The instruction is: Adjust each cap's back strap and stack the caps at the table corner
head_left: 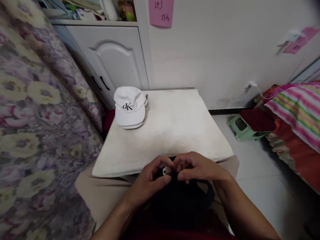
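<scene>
A black cap (180, 200) rests in my lap at the near edge of the table, its lower part lost in shadow. On its right side a curved strap frames an opening. My left hand (156, 175) curls round the cap's far part, where a small white mark (164, 171) shows between thumb and fingers. From the other side my right hand (193, 166) grips the same part, its fingers bent and its fingertips nearly meeting those of the left. Stacked white caps (130, 108) with black letters on the front sit at the table's far left.
A white-topped table (175, 123) stands before me against the wall. Left are a flowered curtain (32, 133) and a white cabinet (112, 56). At right, a green stool (240, 128) with a dark red seat stands beside a bed with a striped cover (300, 103).
</scene>
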Motion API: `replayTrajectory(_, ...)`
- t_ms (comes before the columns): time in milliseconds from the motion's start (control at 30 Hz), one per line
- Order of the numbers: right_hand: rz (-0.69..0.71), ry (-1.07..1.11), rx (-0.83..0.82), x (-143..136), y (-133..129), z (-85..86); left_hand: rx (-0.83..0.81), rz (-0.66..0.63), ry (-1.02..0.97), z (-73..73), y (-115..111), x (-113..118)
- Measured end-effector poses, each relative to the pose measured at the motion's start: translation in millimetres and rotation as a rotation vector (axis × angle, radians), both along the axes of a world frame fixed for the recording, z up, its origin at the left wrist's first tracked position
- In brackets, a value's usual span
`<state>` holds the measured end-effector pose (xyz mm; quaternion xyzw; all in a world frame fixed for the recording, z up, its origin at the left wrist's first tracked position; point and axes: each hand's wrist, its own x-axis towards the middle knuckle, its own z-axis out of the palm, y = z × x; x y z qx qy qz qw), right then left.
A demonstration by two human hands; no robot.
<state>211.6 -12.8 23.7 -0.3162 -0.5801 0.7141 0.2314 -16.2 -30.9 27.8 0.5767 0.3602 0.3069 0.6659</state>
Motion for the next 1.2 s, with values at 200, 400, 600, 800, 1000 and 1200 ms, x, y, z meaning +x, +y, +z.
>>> replayTrajectory(200,-0.043,0.102,-0.086,-11,1,-11.2,-0.01,-0.044,-0.063,2.5,-1,-3)
replayTrajectory(400,-0.065,0.106,-0.088,-11,1,-17.0,-0.064,0.022,-0.099,0.0,0,0)
replayTrajectory(600,-0.051,0.091,-0.069,-12,2,-17.6,-0.092,0.045,-0.127,-4.9,2,2)
replayTrajectory(800,-0.159,0.166,-0.117,-9,2,-23.5,-0.073,0.087,-0.182,-7.7,1,-3)
replayTrajectory(1000,-0.463,0.4,-0.162,-6,3,-22.5,-0.016,0.047,-0.186,-5.4,1,-5)
replayTrajectory(1200,-0.674,0.536,-0.195,-2,7,-21.4,0.016,0.123,-0.076,-0.1,-1,-6)
